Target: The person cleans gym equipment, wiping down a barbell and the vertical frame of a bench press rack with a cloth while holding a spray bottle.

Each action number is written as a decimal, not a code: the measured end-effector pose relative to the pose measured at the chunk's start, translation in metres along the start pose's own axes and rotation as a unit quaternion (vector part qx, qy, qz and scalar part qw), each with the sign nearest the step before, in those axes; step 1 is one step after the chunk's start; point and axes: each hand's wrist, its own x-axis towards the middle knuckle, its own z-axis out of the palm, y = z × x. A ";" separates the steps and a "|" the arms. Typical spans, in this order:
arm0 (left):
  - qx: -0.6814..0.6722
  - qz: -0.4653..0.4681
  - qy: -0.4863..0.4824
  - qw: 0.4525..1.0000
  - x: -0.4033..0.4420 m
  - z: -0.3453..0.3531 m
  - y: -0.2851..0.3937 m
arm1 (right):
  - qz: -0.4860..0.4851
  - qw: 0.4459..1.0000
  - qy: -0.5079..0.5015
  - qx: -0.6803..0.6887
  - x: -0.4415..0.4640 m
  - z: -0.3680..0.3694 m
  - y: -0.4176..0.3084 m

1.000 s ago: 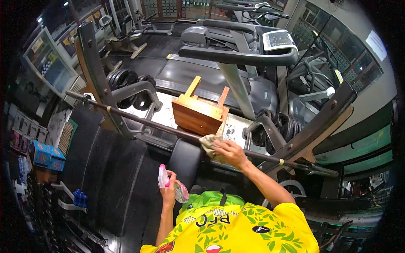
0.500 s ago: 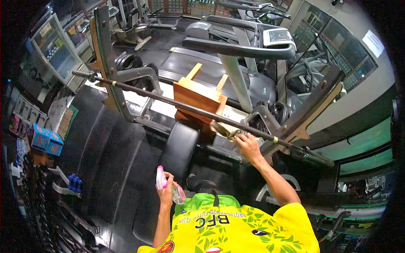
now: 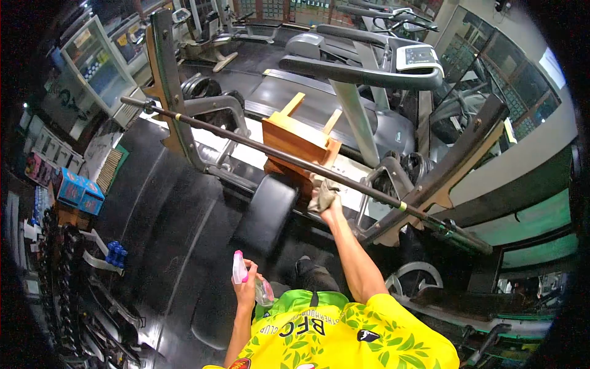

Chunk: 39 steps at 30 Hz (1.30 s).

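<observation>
My left hand (image 3: 245, 286) is wrapped round a clear spray bottle (image 3: 264, 293) with a pink and white trigger head, low and left of the bench pad (image 3: 268, 206). My right hand (image 3: 334, 208) is closed on a crumpled beige cloth (image 3: 322, 194), which partly covers its fingers. The cloth is at the lower side of the long dark barbell (image 3: 264, 148), near its middle; whether it touches the bar I cannot tell. The barbell lies across two rack uprights. Behind it stands a wooden stool or box (image 3: 295, 139).
A treadmill (image 3: 362, 80) stands beyond the rack. Weight plates (image 3: 203, 88) hang beside the left upright (image 3: 170, 92). At the left are a blue box (image 3: 80, 190) and a dumbbell rack (image 3: 61, 289). A wheel-like frame (image 3: 418, 275) is at the lower right.
My right hand, with the cloth, has moved left along the bar since half a second ago and now reaches up beneath it. My left hand still holds the bottle. The view has shifted slightly.
</observation>
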 end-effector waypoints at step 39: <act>0.008 0.116 -0.070 0.991 0.122 0.167 0.044 | -0.243 0.498 -0.039 -0.832 -0.132 0.183 -0.131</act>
